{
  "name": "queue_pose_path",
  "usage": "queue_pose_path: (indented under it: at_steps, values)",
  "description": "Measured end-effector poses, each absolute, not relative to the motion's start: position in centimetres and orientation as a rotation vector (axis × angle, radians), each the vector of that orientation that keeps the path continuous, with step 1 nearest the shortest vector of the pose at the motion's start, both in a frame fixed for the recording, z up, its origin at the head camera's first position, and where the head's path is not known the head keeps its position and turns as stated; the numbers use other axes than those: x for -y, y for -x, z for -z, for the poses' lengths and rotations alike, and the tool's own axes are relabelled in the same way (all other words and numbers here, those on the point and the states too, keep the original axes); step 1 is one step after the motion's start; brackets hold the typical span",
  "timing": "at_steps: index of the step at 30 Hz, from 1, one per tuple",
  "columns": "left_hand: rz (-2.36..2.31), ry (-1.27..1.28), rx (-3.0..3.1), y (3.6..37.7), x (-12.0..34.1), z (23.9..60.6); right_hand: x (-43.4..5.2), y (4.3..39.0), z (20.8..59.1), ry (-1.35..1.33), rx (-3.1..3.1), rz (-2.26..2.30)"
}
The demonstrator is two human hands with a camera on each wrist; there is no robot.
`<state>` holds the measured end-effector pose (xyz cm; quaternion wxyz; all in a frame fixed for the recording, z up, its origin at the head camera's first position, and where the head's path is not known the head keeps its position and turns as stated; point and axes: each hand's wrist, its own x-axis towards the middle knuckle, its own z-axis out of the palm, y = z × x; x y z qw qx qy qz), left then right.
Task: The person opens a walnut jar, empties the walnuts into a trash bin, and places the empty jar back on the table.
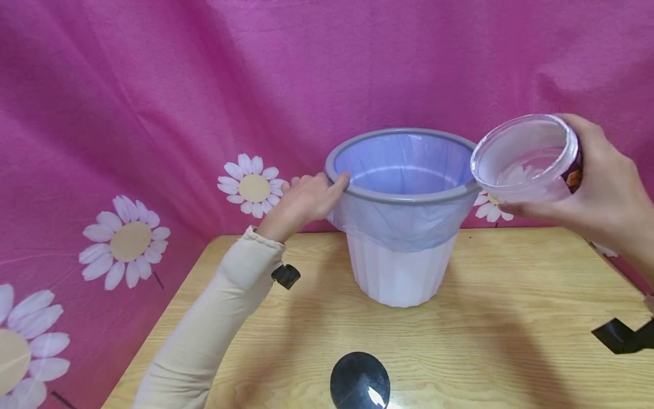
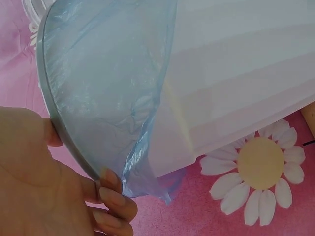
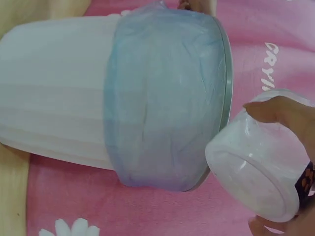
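- A big pink cloth (image 1: 153, 85) with white daisies hangs behind everything, at the far side and down the left.
- A wooden table (image 1: 511, 318) stands in front of the cloth.
- A white bin (image 1: 395, 278) stands upright on the far middle of the table. It has a grey rim (image 1: 403, 199) on top.
- A thin blue bag (image 1: 403, 224) sits inside the bin. It is folded over the rim and hangs down the outside.
- The left hand (image 1: 304, 201) is on the left side of the bin. Its fingers are curled over the rim and grip it, with the bag under them.
- The right hand (image 1: 595, 182) is up in the air on the right. It is wrapped around a clear jar (image 1: 526, 159) and holds it tight.
- The jar is tipped on its side. Its open mouth is just beside the right edge of the bin rim, above the table.
- A round black lid (image 1: 360, 380) lies flat on the near part of the table, well apart from the bin.
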<state>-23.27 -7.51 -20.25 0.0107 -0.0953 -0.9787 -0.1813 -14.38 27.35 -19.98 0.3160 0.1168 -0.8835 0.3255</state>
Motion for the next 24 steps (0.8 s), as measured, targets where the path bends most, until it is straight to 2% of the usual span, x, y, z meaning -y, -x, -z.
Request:
queue_pose_path:
  at_steps: [5, 12, 19, 24]
  values:
    - [0.563, 0.275, 3.069, 23.2, 7.6, 20.3, -27.9, 13.5, 21.6, -0.297, 2.380, -0.938]
    - [0.514, 0.286, 3.074, 23.3, 7.4, 20.0, -27.1, 11.8, 25.6, -0.497, 2.351, -1.136]
    - [0.446, 0.268, 3.065, 23.3, 7.3, 20.0, -25.8, 9.6, 31.4, -0.417, 2.431, -1.127]
    - [0.409, 0.274, 3.060, 23.3, 7.3, 20.1, -26.1, 9.4, 33.7, -0.378, 2.427, -1.120]
